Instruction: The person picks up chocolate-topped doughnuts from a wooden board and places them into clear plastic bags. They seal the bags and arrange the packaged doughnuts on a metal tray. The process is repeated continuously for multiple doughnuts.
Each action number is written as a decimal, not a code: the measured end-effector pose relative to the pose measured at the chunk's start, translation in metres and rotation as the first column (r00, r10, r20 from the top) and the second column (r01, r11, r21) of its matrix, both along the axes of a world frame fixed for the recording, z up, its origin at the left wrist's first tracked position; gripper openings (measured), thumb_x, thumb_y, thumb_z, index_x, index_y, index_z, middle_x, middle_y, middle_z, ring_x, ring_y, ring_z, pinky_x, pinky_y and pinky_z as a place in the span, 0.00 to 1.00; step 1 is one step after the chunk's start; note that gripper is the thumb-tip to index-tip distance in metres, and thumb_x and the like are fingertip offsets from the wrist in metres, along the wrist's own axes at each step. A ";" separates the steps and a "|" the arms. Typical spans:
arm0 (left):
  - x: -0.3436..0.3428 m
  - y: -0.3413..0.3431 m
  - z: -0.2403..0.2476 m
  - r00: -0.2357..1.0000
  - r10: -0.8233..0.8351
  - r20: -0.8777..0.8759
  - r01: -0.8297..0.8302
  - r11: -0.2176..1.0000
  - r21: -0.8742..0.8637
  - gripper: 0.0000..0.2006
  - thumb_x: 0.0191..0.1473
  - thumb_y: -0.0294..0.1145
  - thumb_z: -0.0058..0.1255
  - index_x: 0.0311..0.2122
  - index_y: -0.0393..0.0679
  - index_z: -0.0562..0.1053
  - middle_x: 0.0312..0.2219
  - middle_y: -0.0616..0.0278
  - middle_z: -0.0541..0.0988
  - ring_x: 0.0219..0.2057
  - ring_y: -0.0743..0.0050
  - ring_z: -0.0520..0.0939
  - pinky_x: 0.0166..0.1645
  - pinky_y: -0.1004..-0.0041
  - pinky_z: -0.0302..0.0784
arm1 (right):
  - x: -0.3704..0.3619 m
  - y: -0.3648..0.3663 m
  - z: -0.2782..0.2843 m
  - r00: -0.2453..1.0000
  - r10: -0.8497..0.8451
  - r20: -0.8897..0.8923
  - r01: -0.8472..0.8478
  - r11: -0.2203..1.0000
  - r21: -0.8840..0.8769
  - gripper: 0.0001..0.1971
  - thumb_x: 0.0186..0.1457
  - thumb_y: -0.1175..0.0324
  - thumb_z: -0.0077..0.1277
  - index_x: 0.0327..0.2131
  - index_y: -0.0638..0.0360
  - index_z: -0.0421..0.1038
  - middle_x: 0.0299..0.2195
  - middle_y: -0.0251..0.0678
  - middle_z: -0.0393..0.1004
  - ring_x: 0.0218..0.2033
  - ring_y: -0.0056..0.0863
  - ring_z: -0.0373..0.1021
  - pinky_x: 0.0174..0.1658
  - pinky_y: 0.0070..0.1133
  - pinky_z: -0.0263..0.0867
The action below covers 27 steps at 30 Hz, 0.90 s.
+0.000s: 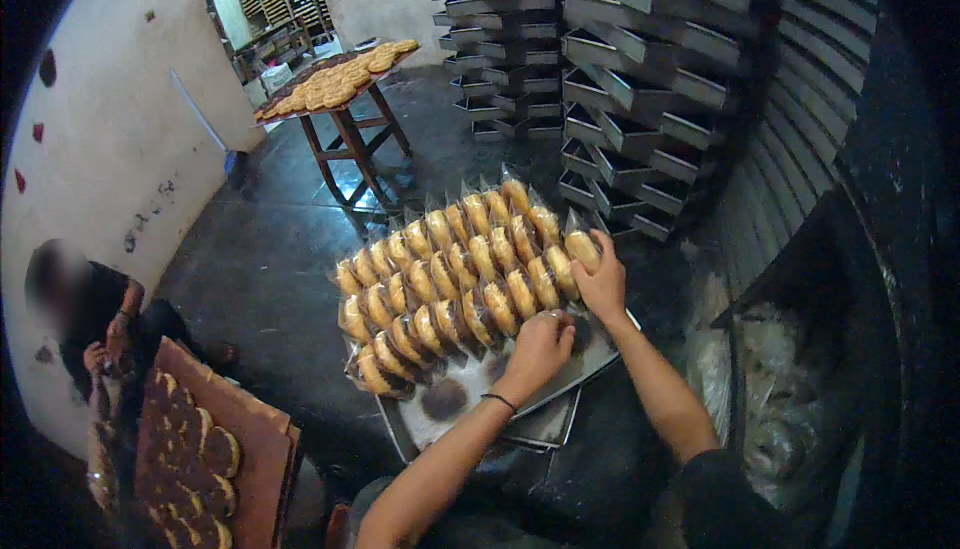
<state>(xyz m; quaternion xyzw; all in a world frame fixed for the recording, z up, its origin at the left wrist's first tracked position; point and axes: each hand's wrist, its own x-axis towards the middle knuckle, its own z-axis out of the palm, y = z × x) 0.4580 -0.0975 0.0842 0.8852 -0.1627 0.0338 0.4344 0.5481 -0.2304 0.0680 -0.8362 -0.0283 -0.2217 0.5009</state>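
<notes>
Rows of golden, dark-bottomed buns in clear plastic bags stand on edge, packed closely on a metal tray in front of me. My right hand grips a bagged bun at the right end of the rows, thumb and fingers around it. Over the tray's near part, beside the front row, my left hand is closed with its fingertips curled together. Whatever it may hold is hidden. A dark round stain marks the bare metal left of that hand.
Stacked metal pans rise behind the tray on the right. Farther back, a wooden stool bears a board of flat baked goods. At lower left, another person sits beside a board of dark-topped buns.
</notes>
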 end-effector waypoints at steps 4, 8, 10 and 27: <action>0.055 0.010 0.026 0.891 0.129 0.435 -0.200 0.972 0.121 0.15 0.40 0.19 0.44 0.39 0.41 0.71 0.38 0.49 0.71 0.40 0.51 0.71 0.44 0.62 0.68 | 0.007 -0.016 -0.017 0.997 0.070 0.013 -0.070 0.995 0.076 0.29 0.42 0.65 0.54 0.51 0.56 0.57 0.40 0.49 0.70 0.42 0.43 0.68 0.45 0.29 0.63; 0.106 0.027 0.015 0.893 -0.202 0.402 -0.039 0.855 0.516 0.17 0.40 0.20 0.46 0.38 0.49 0.73 0.39 0.61 0.73 0.40 0.58 0.72 0.46 0.67 0.69 | -0.004 -0.008 -0.015 0.997 0.003 -0.075 -0.006 0.999 -0.052 0.31 0.42 0.66 0.55 0.52 0.57 0.56 0.40 0.49 0.70 0.42 0.44 0.68 0.45 0.30 0.63; 0.119 0.023 0.006 0.903 -0.268 0.335 0.026 0.814 0.580 0.16 0.40 0.21 0.47 0.37 0.52 0.74 0.38 0.65 0.74 0.40 0.62 0.73 0.45 0.69 0.71 | -0.011 -0.004 -0.012 0.997 -0.021 -0.074 0.016 0.998 -0.064 0.31 0.42 0.66 0.55 0.51 0.57 0.56 0.40 0.50 0.70 0.42 0.46 0.68 0.45 0.32 0.63; 0.113 0.012 0.022 0.845 -0.327 0.424 -0.016 0.776 0.630 0.07 0.42 0.30 0.46 0.27 0.47 0.75 0.28 0.65 0.75 0.36 0.66 0.75 0.35 0.70 0.76 | 0.012 -0.030 -0.017 0.913 0.301 -0.277 -0.295 0.953 0.066 0.31 0.43 0.67 0.52 0.53 0.61 0.55 0.48 0.49 0.64 0.52 0.40 0.60 0.52 0.28 0.57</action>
